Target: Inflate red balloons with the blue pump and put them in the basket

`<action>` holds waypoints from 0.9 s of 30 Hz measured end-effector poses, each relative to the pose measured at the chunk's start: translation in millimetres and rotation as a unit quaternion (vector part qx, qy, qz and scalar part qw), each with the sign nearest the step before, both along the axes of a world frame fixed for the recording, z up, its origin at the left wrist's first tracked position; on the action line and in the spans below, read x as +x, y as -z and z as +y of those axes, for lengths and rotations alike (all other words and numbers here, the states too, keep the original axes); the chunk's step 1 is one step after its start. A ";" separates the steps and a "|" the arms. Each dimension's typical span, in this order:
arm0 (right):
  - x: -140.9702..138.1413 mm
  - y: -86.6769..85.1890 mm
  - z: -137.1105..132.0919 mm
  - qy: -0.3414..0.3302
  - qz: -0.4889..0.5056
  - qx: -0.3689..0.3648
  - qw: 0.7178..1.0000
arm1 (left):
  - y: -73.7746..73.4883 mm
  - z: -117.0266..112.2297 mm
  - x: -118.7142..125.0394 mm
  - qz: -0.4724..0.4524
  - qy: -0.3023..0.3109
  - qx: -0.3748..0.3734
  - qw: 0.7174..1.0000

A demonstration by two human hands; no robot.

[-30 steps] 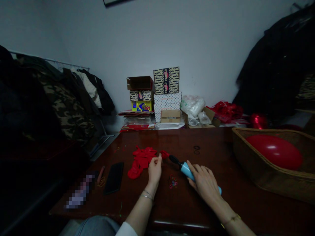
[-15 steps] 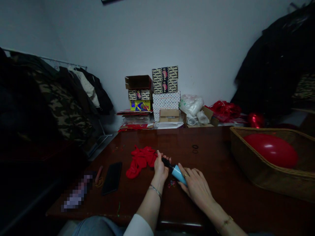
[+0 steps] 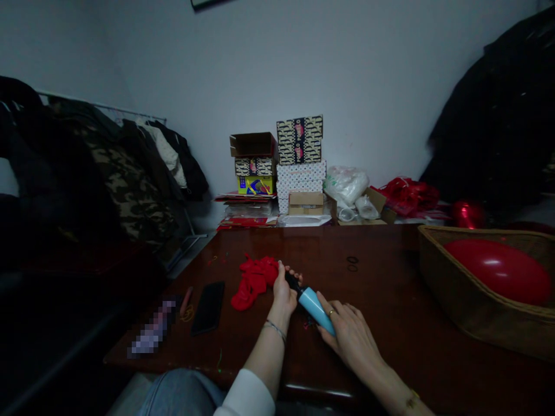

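Observation:
A balloon pump (image 3: 315,309) with a light blue barrel and a black nozzle end lies slanted between my hands above the table. My left hand (image 3: 284,289) is closed around the black end. My right hand (image 3: 353,335), wearing a ring, grips the lower end of the blue barrel. Just left of my left hand is a heap of flat red balloons (image 3: 255,280). Whether a balloon sits on the nozzle is hidden by my left fingers. Small coloured bands (image 3: 309,323) lie under the barrel, partly covered.
A wicker basket (image 3: 437,283) holding an inflated red balloon (image 3: 498,270) stands at the right. On the left lie a black phone (image 3: 208,308) and some yellowish rubber bands (image 3: 187,314). Two dark rings (image 3: 352,260) lie farther back. Stacked boxes (image 3: 300,140) rise behind the table.
The view has swung slightly left, so the scene sits farther right. More of the blue barrel shows between my hands. Both hands keep their hold on the pump.

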State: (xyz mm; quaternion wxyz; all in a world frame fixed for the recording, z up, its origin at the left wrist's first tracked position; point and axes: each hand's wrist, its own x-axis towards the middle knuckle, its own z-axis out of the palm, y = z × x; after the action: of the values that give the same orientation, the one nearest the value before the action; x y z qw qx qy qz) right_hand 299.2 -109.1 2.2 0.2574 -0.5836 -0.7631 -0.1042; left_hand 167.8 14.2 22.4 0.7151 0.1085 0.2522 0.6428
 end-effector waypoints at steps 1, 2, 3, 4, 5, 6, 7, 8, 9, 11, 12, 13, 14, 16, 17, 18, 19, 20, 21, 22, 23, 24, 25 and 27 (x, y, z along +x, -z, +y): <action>-0.5 -0.6 -0.2 0.001 0.000 0.004 1.000 | 0.2 -1.0 0.7 0.013 -0.006 0.001 1.000; -1.1 -1.4 -0.4 0.002 -0.001 0.007 1.000 | 0.4 -1.8 1.3 0.024 -0.012 0.002 1.000; -1.9 -2.3 -0.7 0.005 -0.004 0.009 1.000 | 0.9 -2.4 1.9 0.031 -0.018 0.004 0.999; -2.9 -3.3 -1.0 0.008 -0.008 0.009 1.000 | 1.5 -2.8 2.4 0.037 -0.022 0.005 0.999; -4.1 -4.5 -1.5 0.012 -0.011 0.006 1.000 | 2.3 -2.9 2.8 0.042 -0.025 0.005 0.999; -5.6 -6.0 -2.2 0.017 -0.015 0.002 1.000 | 3.2 -2.7 3.3 0.046 -0.026 0.004 0.999; -7.2 -7.7 -3.2 0.021 -0.018 -0.003 1.000 | 4.2 -2.1 3.7 0.050 -0.026 0.001 0.998; -8.8 -9.5 -4.5 0.025 -0.022 -0.008 0.999 | 5.1 -1.0 3.9 0.056 -0.027 -0.004 0.998; -10.3 -11.5 -6.1 0.028 -0.026 -0.011 0.999 | 5.9 0.6 3.8 0.063 -0.028 -0.010 0.998; -12.2 -15.4 -10.4 0.034 -0.036 -0.013 0.999 | 6.8 5.8 2.0 0.075 -0.035 -0.022 0.996; -12.3 -16.9 -13.0 0.035 -0.041 -0.011 0.999 | 6.6 9.2 0.0 0.076 -0.040 -0.025 0.996; -11.6 -18.1 -15.9 0.035 -0.045 -0.008 0.998 | 5.8 12.9 -2.8 0.073 -0.045 -0.025 0.996; -10.2 -18.7 -19.1 0.034 -0.048 -0.003 0.998 | 4.4 16.7 -6.3 0.067 -0.048 -0.026 0.996; -5.0 -18.3 -25.8 0.030 -0.055 0.011 0.998 | -0.4 23.6 -14.5 0.061 -0.050 -0.025 0.997; -1.6 -17.5 -29.2 0.028 -0.057 0.018 0.998 | -3.6 26.3 -18.5 0.058 -0.048 -0.025 0.997; 2.0 -16.4 -32.6 0.027 -0.058 0.024 0.998 | -7.1 28.3 -22.1 0.056 -0.045 -0.024 0.997; 5.5 -15.3 -35.9 0.024 -0.057 0.030 0.998 | -10.7 29.7 -24.9 0.054 -0.043 -0.022 0.997; 8.8 -14.3 -38.9 0.018 -0.055 0.034 0.998 | -14.2 30.5 -26.9 0.050 -0.041 -0.018 0.998; 11.6 -13.5 -41.7 0.012 -0.051 0.038 0.998 | -17.3 30.8 -28.0 0.048 -0.039 -0.015 0.998; 13.8 -13.0 -44.2 0.007 -0.047 0.042 0.998 | -20.0 30.8 -28.1 0.045 -0.037 -0.011 0.998; 15.3 -12.8 -46.2 0.004 -0.043 0.048 0.998 | -22.0 30.6 -27.5 0.043 -0.034 -0.009 0.998; 16.1 -12.8 -47.8 0.006 -0.041 0.054 0.998 | -23.4 30.2 -26.3 0.040 -0.030 -0.008 0.999; 16.2 -13.1 -48.9 0.009 -0.040 0.062 0.997 | -24.1 29.8 -24.6 0.038 -0.024 -0.009 0.999; 15.3 -14.1 -49.7 0.017 -0.041 0.073 0.996 | -24.1 28.8 -20.3 0.032 -0.013 -0.010 0.999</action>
State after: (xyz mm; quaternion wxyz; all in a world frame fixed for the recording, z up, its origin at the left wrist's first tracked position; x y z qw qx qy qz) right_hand 314.4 -158.8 16.3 0.2665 -0.5714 -0.7531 -0.1881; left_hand 147.5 43.0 46.5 0.6993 0.1186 0.2833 0.6455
